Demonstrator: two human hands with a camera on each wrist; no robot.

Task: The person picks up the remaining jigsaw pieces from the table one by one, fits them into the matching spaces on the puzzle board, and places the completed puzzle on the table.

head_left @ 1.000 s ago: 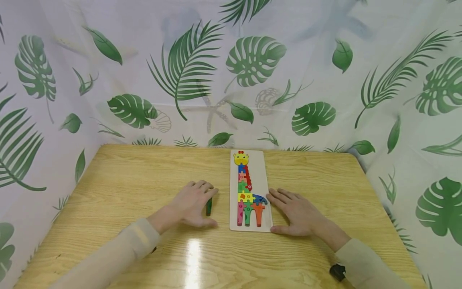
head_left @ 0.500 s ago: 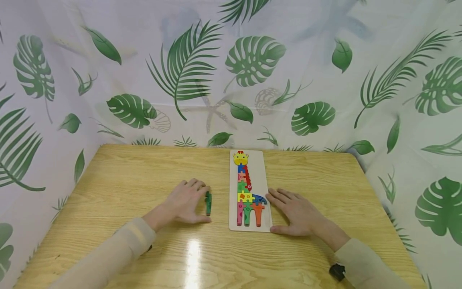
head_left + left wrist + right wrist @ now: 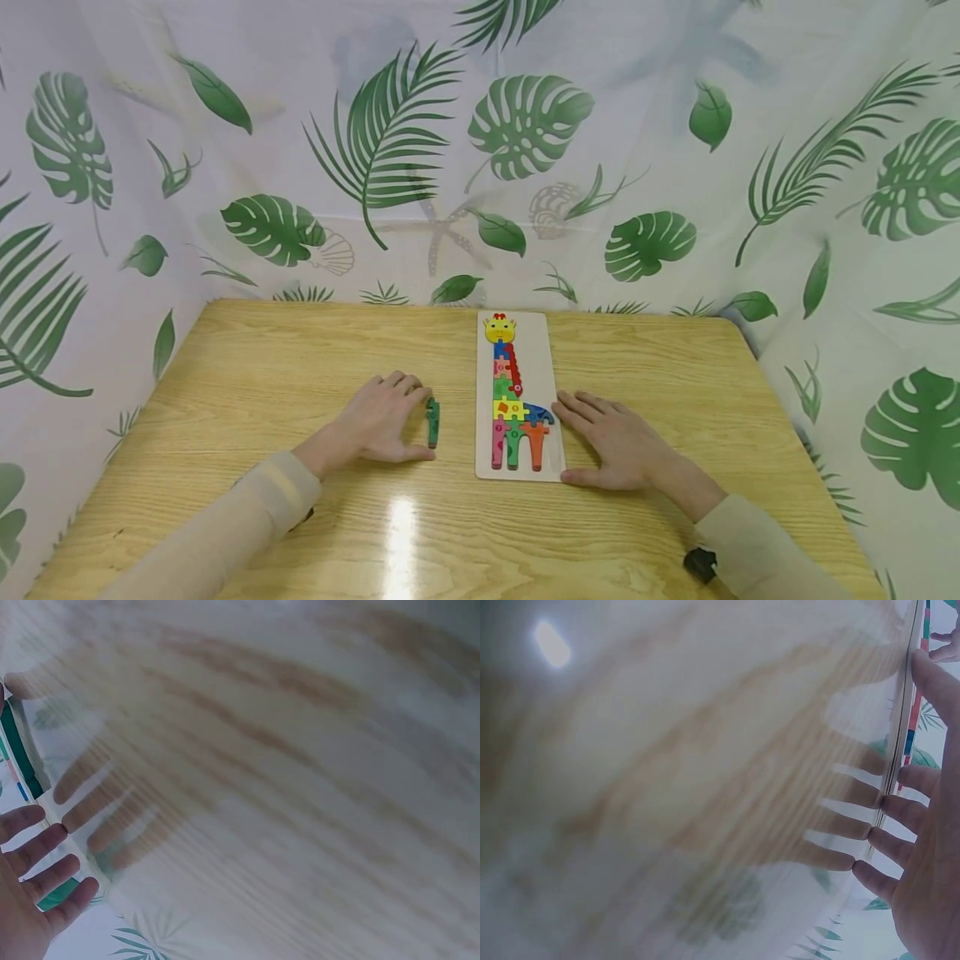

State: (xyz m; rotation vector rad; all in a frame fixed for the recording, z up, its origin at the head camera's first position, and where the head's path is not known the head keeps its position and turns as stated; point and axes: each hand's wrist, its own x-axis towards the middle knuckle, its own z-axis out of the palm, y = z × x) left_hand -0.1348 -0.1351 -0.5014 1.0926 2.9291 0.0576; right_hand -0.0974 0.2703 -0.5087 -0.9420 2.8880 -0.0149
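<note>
A dark green puzzle piece [image 3: 433, 423] lies on the table left of the puzzle board, also seen at the edge of the left wrist view as a green strip [image 3: 21, 750]. Around it, with fingers and thumb spread, is my left hand [image 3: 378, 419]; whether the tips touch it I cannot tell. The pale board [image 3: 536, 358] carries a giraffe puzzle [image 3: 510, 408] of coloured, numbered pieces with a yellow head. My right hand [image 3: 618, 443] rests flat along the board's right edge, fingertips and thumb against it, which the right wrist view shows with straight fingers [image 3: 891, 847].
The shiny wooden table [image 3: 637, 358] extends on both sides of the board. A white curtain [image 3: 660, 167] printed with green leaves surrounds it at the back and sides. A dark strap [image 3: 701, 564] shows under the right sleeve.
My left hand has drawn back to the left, so more of the green puzzle piece shows. My right hand and the board have stayed still.
</note>
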